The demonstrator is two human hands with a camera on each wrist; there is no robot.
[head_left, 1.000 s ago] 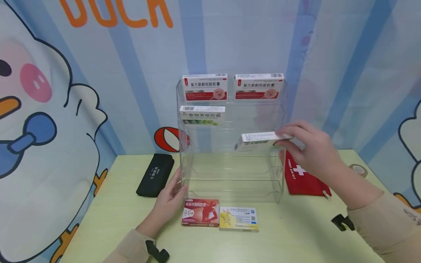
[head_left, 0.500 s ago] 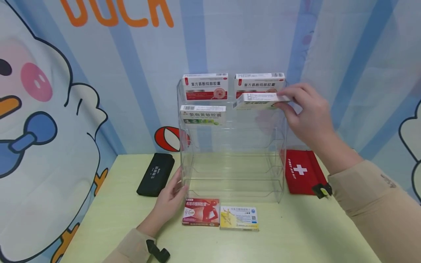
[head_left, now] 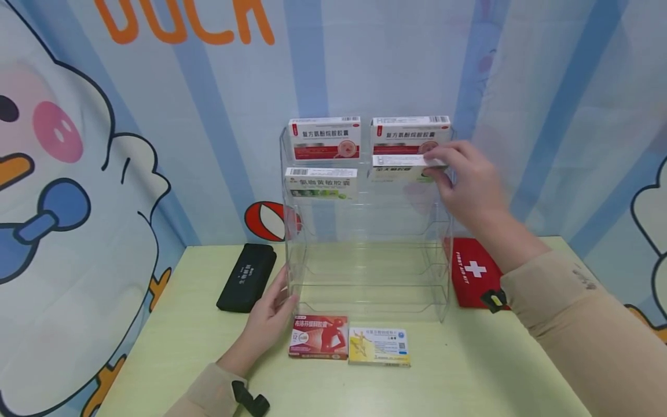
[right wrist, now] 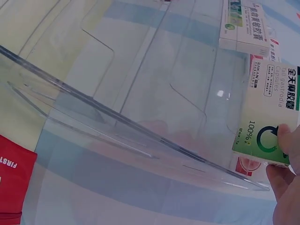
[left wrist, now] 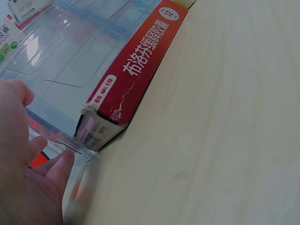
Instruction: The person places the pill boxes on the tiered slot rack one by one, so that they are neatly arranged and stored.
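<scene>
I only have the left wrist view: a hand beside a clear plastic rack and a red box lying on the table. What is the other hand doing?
Observer: The right hand holds a white-and-green medicine box at the second tier of the clear plastic rack, right side.
Reviewer: What sits on the tier above?
Observer: Two white-and-red boxes stand side by side.
Reviewer: Anything beside my red box?
Observer: A flat yellow box lies to its right.

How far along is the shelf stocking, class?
Done: three boxes sit on the clear rack. In hand: right hand holds a green-and-white box at the second tier; left hand touches the rack's base. Left: red box and yellow box on the table.
</scene>
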